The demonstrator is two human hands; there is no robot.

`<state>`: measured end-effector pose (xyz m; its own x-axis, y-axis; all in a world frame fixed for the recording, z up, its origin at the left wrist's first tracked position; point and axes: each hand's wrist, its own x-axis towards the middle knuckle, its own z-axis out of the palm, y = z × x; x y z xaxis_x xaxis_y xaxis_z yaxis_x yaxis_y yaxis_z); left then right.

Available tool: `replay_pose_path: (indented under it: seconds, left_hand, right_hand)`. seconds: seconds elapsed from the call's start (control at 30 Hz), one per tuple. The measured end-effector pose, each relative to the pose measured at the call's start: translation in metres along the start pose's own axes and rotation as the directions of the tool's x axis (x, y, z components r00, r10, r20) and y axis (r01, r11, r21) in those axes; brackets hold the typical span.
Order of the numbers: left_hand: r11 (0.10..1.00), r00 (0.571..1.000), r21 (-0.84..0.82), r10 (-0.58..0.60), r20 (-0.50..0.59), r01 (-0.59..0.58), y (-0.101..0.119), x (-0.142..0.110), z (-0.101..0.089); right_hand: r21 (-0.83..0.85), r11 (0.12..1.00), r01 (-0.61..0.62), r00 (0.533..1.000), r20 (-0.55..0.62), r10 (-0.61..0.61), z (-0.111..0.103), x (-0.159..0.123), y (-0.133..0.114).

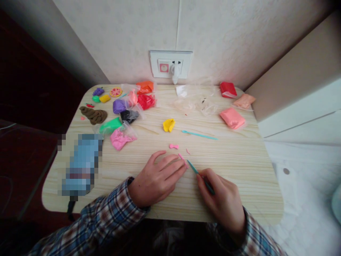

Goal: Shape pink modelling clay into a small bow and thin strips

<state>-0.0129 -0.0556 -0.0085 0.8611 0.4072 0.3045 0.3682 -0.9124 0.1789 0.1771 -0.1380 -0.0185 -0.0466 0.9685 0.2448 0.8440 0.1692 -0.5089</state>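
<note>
My left hand [161, 176] lies palm down on the table with its fingers spread, the fingertips touching a thin pink clay strip [181, 156]. In my right hand [221, 199] is a teal clay knife [193, 166], its tip pointing at the strip's lower end, a small gap apart. Just beyond my left fingers sits a small pink clay bow [174, 146]. A tiny pink scrap [188, 151] lies to the bow's right. Farther back are a yellow clay piece [168, 125] shaped like petals and a thin light-blue tool [199, 134].
Bagged clay packs, such as the pink bag [122, 138] and green bag [111, 125], crowd the left. Coiled brown clay [93, 115] sits beside them. A coral pack [232, 118] is at right, clear bags [195, 105] at back. A blurred-out device [84, 163] lies at left.
</note>
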Motion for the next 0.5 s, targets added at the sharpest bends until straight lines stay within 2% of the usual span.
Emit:
replay_pose_path:
  seconds: [0.5]
  left_hand:
    - [1.000,0.999,0.019,-0.013,0.045,0.012,-0.0002,0.0002,0.0012]
  right_hand:
    - [0.001,1.000,-0.003,1.000,-0.012,0.003,0.0041,0.0061,-0.0052]
